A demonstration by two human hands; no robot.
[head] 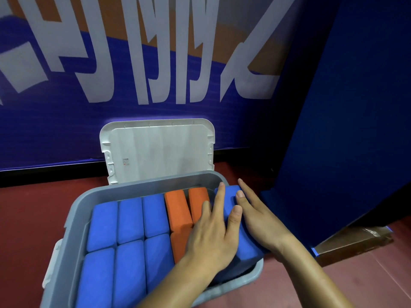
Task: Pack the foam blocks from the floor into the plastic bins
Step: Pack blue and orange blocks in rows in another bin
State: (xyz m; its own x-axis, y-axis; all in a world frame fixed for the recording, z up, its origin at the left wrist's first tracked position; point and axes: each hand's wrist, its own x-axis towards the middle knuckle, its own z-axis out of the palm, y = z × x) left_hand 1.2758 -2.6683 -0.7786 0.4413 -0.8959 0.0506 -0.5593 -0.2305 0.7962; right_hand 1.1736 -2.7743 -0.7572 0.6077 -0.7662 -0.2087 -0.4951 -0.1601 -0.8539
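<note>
Our left hand [211, 236] lies flat, palm down, fingers spread, on top of a blue foam block [245, 252] at the right end of the grey plastic bin [75, 230]. Our right hand [262, 221] rests against that block's right side, fingers straight and thumb laid on its top face. The block sits tilted, its near right corner riding above the bin's rim rather than level with the others. To its left, orange blocks [178, 207] stand side by side, and further left six blue blocks [129, 218] fill the bin in two rows of three. The bin rests on a red floor [26, 218]. Just beyond its far edge a white lid [160, 150] leans upright against a blue wall banner [66, 130] with large pale lettering. A dark blue panel [355, 107] stands to the right.
</note>
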